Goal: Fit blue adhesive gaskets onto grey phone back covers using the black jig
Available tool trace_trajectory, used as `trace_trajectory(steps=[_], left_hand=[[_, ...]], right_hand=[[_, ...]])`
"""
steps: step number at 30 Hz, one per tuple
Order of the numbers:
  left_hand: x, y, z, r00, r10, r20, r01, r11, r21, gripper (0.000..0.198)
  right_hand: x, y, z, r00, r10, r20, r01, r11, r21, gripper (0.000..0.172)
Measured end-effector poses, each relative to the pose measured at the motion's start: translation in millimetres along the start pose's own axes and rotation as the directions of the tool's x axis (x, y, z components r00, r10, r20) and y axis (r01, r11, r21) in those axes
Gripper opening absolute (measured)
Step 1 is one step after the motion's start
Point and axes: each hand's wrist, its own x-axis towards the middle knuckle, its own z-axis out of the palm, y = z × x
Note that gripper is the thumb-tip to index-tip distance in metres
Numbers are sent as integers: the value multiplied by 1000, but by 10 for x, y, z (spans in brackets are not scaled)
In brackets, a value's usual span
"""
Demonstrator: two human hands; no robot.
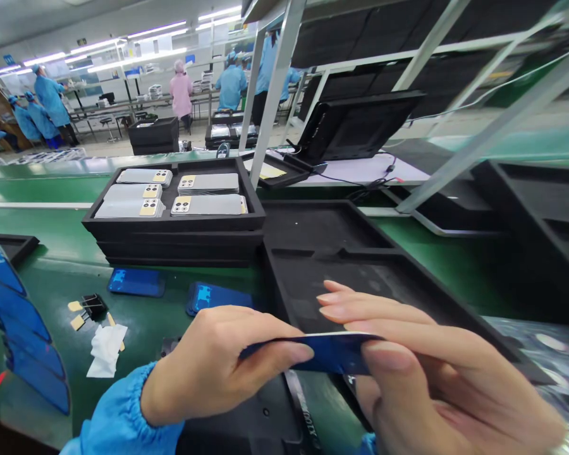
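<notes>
Blue panel (336, 354) is up off the bench (61, 253), near and right of centre, tilted, glossy face toward the near side, in front of an open black tray (374, 281). Left hand (213, 363): grip closed on the panel's left end, thumb on the glossy face. Right hand (446, 373): grip pinching the right end, thumb on the same face, other fingers fanned out past the far edge.

Risks, judged: the right pinch sits close to the panel's end, so a loosened thumb could drop it onto the tray rim. Uneven force from the 2 grips could flex or chip it; looks thin. Bare thumbs could smudge the gloss.

Hidden: panel's far face, its left end and most left fingertips. Right hand runs off the near edge. Black case (241, 417) below is half covered, lettering unreadable. Blue sheets (31, 328) at far left of view are cut off. Shiny clutter (554, 354) at right: blurred, can't tell what.
</notes>
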Motion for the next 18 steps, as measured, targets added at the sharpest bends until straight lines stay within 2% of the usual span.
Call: trace_trajectory(steps=[2, 4, 6, 10, 15, 18], left_hand=[[-1, -19, 13, 995, 87, -50, -83, 994, 69, 29], [10, -19, -3, 988, 146, -46, -139, 981, 137, 33], [21, -6, -32, 987, 161, -16, -157, 975, 159, 32], [18, 0, -60, 986, 168, 26, -170, 975, 147, 28], [-8, -55, -37, 957, 288, 28, -286, 929, 233, 28], [-12, -54, -44, 947, 321, 28, -319, 919, 231, 30]], right_hand=[[7, -16, 0, 1000, 13, 2, -13, 1000, -22, 6], [16, -25, -10, 1000, 12, 7, -11, 999, -38, 5], [24, -31, -24, 1000, -11, 12, 11, 999, -38, 3], [20, -60, -31, 1000, -17, 9, 17, 999, -33, 12], [-10, -65, -13, 999, 33, -32, -34, 999, -22, 16], [-9, -7, -6, 998, -41, -55, 42, 999, 7, 22]])
